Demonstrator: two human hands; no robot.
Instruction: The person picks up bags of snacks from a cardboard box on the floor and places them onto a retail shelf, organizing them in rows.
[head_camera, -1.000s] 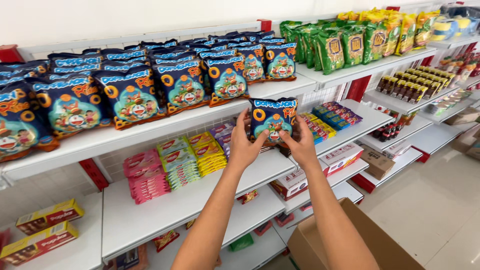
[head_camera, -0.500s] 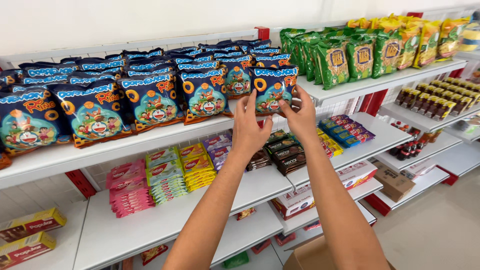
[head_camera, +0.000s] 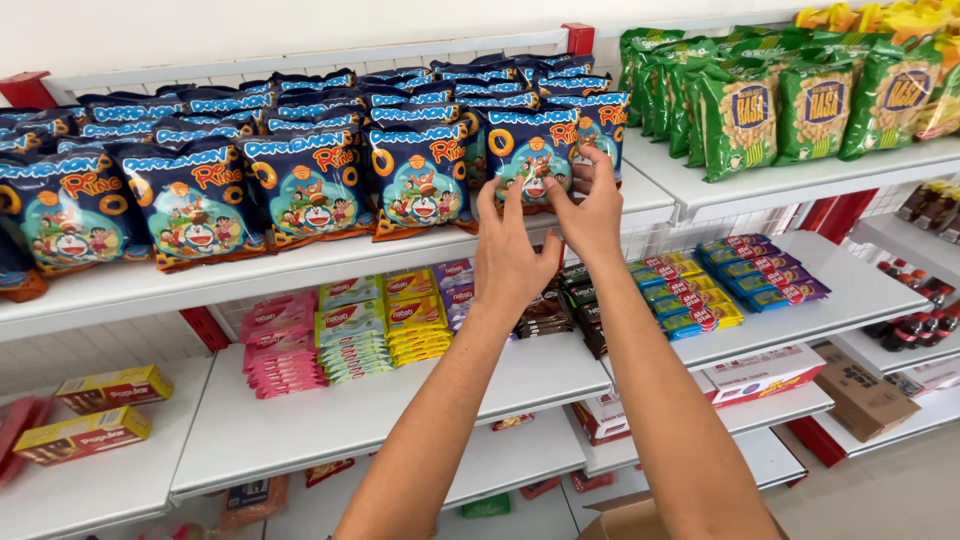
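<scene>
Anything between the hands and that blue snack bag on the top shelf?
Nothing visible. Both the left hand and right hand are already at the blue snack bag, which stands on the top shelf beside its neighbours.
</scene>
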